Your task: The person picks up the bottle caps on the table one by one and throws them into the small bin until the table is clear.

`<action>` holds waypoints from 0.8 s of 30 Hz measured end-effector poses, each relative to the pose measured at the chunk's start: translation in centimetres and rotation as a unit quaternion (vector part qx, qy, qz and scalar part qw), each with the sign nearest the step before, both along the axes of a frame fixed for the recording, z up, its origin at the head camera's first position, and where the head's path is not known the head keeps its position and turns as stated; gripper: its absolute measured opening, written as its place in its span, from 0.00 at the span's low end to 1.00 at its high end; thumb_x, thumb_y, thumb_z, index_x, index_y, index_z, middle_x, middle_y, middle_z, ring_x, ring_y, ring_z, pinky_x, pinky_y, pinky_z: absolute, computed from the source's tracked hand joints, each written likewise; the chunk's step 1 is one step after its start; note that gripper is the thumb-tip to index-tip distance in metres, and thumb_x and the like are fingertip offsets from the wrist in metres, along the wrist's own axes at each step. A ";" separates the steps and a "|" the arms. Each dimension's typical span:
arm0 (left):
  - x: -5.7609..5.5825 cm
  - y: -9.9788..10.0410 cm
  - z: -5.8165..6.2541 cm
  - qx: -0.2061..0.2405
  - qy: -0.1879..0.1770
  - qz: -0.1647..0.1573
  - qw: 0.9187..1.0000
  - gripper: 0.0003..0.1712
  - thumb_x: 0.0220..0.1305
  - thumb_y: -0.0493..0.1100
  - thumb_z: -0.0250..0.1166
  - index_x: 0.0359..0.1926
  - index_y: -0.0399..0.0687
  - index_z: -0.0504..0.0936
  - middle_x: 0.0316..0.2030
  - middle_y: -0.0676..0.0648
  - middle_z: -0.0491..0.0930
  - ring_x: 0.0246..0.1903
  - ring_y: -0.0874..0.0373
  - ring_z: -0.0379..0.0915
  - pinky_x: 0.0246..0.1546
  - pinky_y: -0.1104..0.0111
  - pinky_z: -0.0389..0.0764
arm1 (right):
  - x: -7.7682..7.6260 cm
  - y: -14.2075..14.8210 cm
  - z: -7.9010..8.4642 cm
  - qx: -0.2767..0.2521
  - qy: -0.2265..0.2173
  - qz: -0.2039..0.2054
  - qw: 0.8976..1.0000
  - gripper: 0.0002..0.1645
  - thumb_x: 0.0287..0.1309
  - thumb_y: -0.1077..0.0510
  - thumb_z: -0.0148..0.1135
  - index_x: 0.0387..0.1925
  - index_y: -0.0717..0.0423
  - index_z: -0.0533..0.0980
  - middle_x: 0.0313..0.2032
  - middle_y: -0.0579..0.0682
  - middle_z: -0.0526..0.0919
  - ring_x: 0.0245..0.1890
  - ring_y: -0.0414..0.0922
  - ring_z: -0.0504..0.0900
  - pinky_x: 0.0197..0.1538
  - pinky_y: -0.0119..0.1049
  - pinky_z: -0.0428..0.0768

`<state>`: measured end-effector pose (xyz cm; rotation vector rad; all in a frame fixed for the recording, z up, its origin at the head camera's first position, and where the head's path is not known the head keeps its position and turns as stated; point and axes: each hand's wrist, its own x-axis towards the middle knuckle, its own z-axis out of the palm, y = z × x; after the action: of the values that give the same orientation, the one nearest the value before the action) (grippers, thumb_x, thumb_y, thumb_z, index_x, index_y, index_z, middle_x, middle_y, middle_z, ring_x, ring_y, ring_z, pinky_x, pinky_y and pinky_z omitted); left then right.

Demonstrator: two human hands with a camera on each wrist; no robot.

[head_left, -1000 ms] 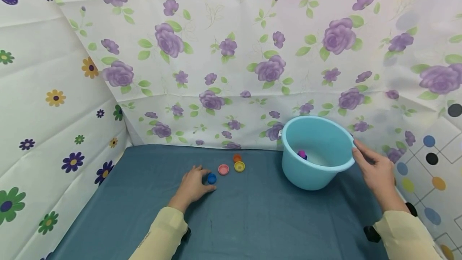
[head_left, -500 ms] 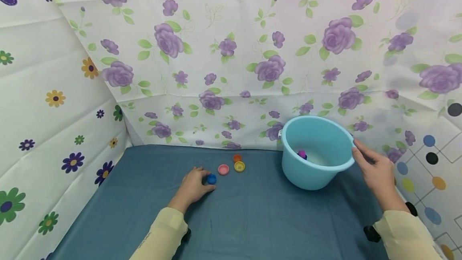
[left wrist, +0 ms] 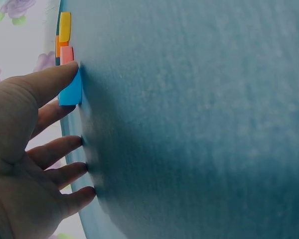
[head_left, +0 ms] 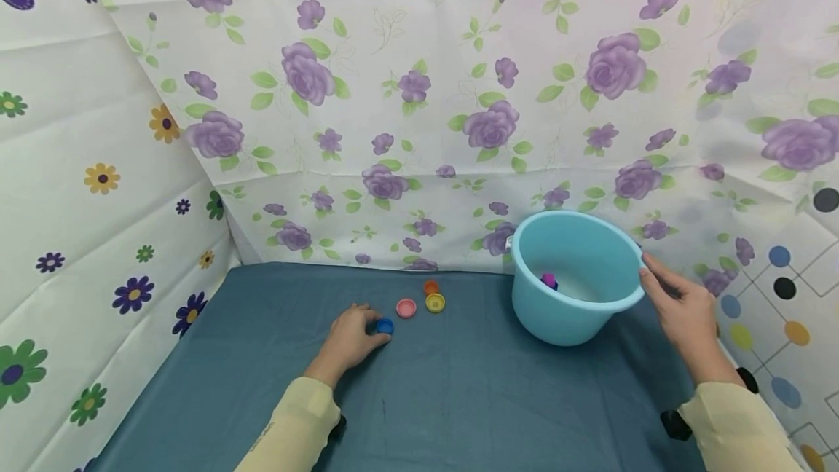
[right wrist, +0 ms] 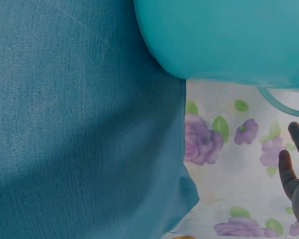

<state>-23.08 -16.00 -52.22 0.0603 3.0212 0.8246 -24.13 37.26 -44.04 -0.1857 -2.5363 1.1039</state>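
Note:
In the head view my left hand [head_left: 350, 335] is low over the blue-grey cloth, with a small blue bottle cap [head_left: 384, 326] between thumb and index finger. Seen from the left wrist, the thumb and index finger pinch the blue cap [left wrist: 71, 91] while the other fingers spread at the cloth. A pink cap [head_left: 406, 308], a yellow cap [head_left: 435, 303] and an orange cap [head_left: 430, 287] lie just beyond. My right hand [head_left: 684, 312] pinches the right rim of a light blue bucket [head_left: 557, 323]. A small magenta and dark blue item [head_left: 549, 281] lies inside the bucket.
The blue-grey cloth [head_left: 459, 399] covers the table. A white sheet with purple flowers [head_left: 393, 93] hangs behind it, and a daisy-patterned sheet [head_left: 98, 239] borders the left. On the right is a sheet with coloured dots [head_left: 796, 297].
The blue cap shifts very slightly toward me and looks more tilted, with the left thumb and index finger closer about it. The right hand and bucket stay put.

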 end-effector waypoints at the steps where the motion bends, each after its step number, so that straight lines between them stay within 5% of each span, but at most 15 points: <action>1: 0.0 0.0 0.0 0.005 0.001 0.004 1.000 0.24 0.52 0.53 0.71 0.49 0.50 0.82 0.59 0.42 0.74 0.67 0.39 0.56 0.64 0.45 0.61 | 0.0 0.0 0.0 -0.001 0.000 0.000 1.000 0.25 0.58 0.35 0.54 0.59 0.23 0.69 0.58 0.41 0.75 0.46 0.17 0.70 0.35 0.08 0.69; 8: -0.1 0.0 -0.1 0.032 0.019 0.028 0.999 0.23 0.53 0.52 0.70 0.50 0.51 0.82 0.52 0.47 0.79 0.64 0.46 0.63 0.60 0.50 0.69 | 0.0 0.2 0.0 0.002 -0.003 0.005 1.000 0.26 0.58 0.34 0.54 0.59 0.23 0.68 0.59 0.42 0.74 0.46 0.17 0.70 0.35 0.09 0.69; 24: -0.5 0.6 1.2 0.065 0.091 0.047 0.993 0.23 0.52 0.50 0.71 0.51 0.52 0.82 0.45 0.50 0.82 0.58 0.52 0.70 0.59 0.52 0.71 | 0.0 0.3 0.0 0.004 -0.015 0.003 1.000 0.26 0.58 0.34 0.53 0.59 0.22 0.68 0.60 0.41 0.73 0.50 0.21 0.72 0.34 0.10 0.69</action>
<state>-23.55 -15.45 -50.98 -0.0085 3.1544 1.0820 -24.16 37.54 -44.08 -0.1931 -2.5690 1.1018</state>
